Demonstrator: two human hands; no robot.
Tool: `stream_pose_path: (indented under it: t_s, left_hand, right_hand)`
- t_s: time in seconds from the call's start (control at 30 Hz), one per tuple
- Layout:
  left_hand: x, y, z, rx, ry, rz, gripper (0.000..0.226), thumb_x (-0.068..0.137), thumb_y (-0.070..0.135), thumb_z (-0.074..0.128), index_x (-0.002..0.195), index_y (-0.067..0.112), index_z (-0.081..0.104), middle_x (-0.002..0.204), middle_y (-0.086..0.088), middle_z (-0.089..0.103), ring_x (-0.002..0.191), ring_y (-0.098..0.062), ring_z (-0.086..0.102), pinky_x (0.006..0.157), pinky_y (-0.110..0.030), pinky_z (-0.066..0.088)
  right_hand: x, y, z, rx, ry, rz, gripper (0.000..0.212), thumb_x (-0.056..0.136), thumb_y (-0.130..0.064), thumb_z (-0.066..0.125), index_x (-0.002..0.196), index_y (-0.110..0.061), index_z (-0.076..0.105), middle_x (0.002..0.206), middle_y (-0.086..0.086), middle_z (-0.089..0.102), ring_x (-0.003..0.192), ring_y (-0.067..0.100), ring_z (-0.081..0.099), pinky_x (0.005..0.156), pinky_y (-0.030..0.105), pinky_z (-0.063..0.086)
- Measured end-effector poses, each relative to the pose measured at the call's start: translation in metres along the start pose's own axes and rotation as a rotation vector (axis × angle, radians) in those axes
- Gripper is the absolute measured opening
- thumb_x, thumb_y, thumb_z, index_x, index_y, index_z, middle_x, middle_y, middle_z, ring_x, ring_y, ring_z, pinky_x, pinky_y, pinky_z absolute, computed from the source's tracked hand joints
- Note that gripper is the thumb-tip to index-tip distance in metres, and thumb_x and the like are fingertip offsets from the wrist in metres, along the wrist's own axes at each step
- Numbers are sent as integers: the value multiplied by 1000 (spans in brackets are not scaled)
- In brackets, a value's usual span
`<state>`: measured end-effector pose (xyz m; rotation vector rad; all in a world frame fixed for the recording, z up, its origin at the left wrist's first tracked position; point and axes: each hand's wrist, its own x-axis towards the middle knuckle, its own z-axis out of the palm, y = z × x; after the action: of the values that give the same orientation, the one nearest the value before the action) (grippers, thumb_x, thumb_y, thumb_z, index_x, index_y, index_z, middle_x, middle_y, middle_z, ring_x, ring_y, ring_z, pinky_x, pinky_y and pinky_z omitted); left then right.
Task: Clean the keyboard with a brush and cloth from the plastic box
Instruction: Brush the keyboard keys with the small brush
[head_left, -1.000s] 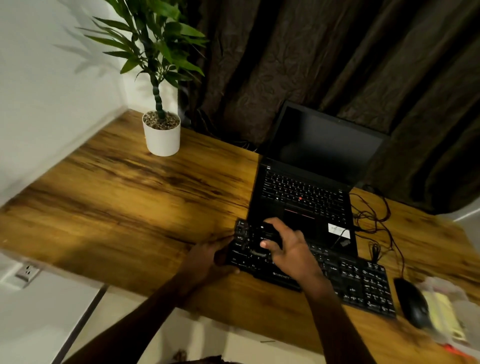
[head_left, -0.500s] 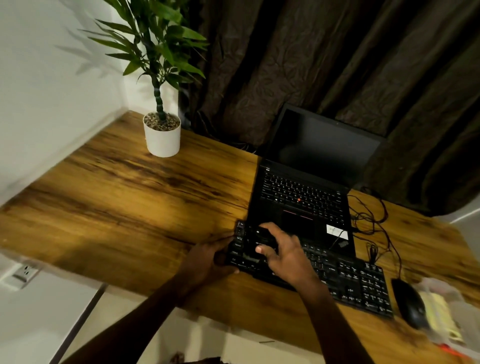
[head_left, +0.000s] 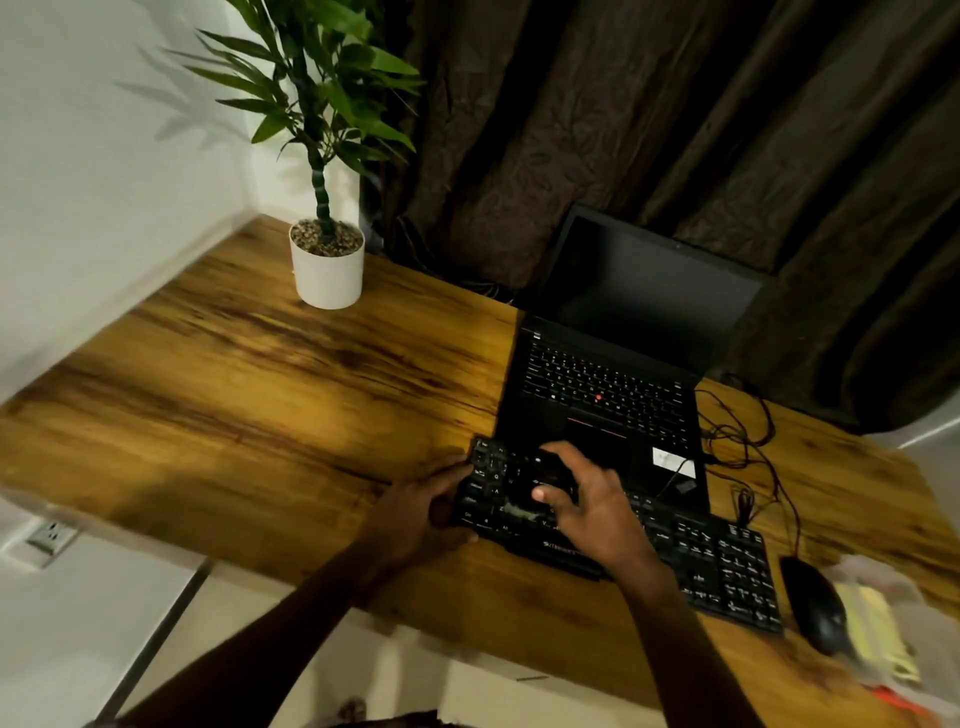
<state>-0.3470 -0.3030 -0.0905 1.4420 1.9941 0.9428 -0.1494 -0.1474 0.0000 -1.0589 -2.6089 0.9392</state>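
Gripping the keyboard (head_left: 722, 566) by its left end with my left hand (head_left: 426, 506), fingers curled round its edge | right hand (head_left: 597, 506) arched over the keys, whether it pinches anything I cannot tell | keyboard against the laptop (head_left: 602, 384)'s near edge | plastic box (head_left: 878, 623) right of laptop, blurred

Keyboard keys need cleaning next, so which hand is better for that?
Probably the right hand: it hovers over the keyboard, above its left keys, while the left hand grips its left end, steadying it.

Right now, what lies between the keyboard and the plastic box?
The black mouse, between keyboard and plastic box, seen in the head view.
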Motion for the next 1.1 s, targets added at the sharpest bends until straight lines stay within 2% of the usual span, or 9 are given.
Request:
stream_pose_path:
  t_s: [0.17, 0.27, 0.33, 0.4, 0.47, 0.6, 0.77, 0.93, 1.1]
  left_hand:
    - [-1, -1, 1, -8, 8, 26, 97, 63, 90, 51, 145, 39, 42, 149, 33, 19, 137, 5, 19, 109, -22, 21]
    - [-1, -1, 1, -5, -4, 19, 90, 68, 84, 58, 145, 41, 41, 152, 30, 22, 137, 5, 20, 109, -23, 22]
    - [-1, 1, 0, -4, -8, 8, 84, 71, 76, 65, 145, 42, 41, 151, 31, 24, 135, 6, 24, 107, -22, 23]
    - [-1, 3, 0, 14, -1, 0, 83, 72, 73, 66, 145, 42, 41, 150, 32, 24, 133, 6, 25, 108, -23, 24]
    - [-1, 4, 0, 18, 1, 4, 84, 72, 74, 65, 145, 41, 41, 149, 32, 25, 134, 5, 24, 109, -25, 25]
    - [-1, 3, -1, 0, -9, 11, 93, 65, 89, 53, 144, 41, 42, 149, 32, 26, 135, 5, 25, 109, -23, 25]
    - [-1, 2, 0, 4, -4, 14, 93, 67, 88, 53, 146, 40, 42, 152, 27, 29, 140, 0, 27, 113, -30, 28]
    - [0, 3, 1, 51, -14, -18, 94, 66, 89, 52, 146, 42, 39, 152, 29, 26, 141, -1, 24, 116, -35, 26]
    - [-1, 4, 0, 37, -18, -21, 94, 65, 89, 52, 146, 44, 38, 152, 30, 26, 142, -3, 24, 115, -37, 27]
  right_hand:
    - [-1, -18, 11, 81, 0, -62, 38, 93, -28, 68, 124, -43, 53, 100, -6, 68, 72, -1, 64, 60, 16, 53]
    - [-5, -13, -2, 89, 6, -31, 39, 92, -24, 69, 124, -39, 55, 101, -7, 68, 82, 2, 67, 66, 19, 57]
    - [-13, -7, -16, 70, 4, -5, 40, 92, -20, 69, 122, -41, 54, 98, -6, 67, 74, 1, 66, 61, 19, 55]
    - [-22, -5, -27, 72, 6, -6, 39, 93, -13, 68, 122, -34, 54, 89, -7, 65, 58, -3, 61, 50, 13, 47]
    - [-26, -7, -30, 83, 18, -21, 36, 93, -10, 67, 121, -29, 55, 82, -7, 64, 50, -4, 56, 47, 9, 41]
    - [-19, -17, -11, 124, 25, -50, 34, 92, -16, 69, 122, -28, 58, 88, -7, 69, 64, -4, 62, 55, 9, 44]
    - [-18, -13, -10, 137, -3, -38, 39, 93, -20, 69, 118, -46, 54, 94, -2, 68, 73, 4, 66, 56, 16, 50]
    - [-36, 2, -39, 59, 10, 17, 40, 93, -13, 68, 120, -37, 52, 85, -6, 63, 49, -3, 54, 45, 11, 42]
    - [-29, -6, -21, 131, 44, -27, 39, 92, -14, 69, 113, -43, 53, 92, -9, 69, 76, -1, 66, 59, 13, 52]
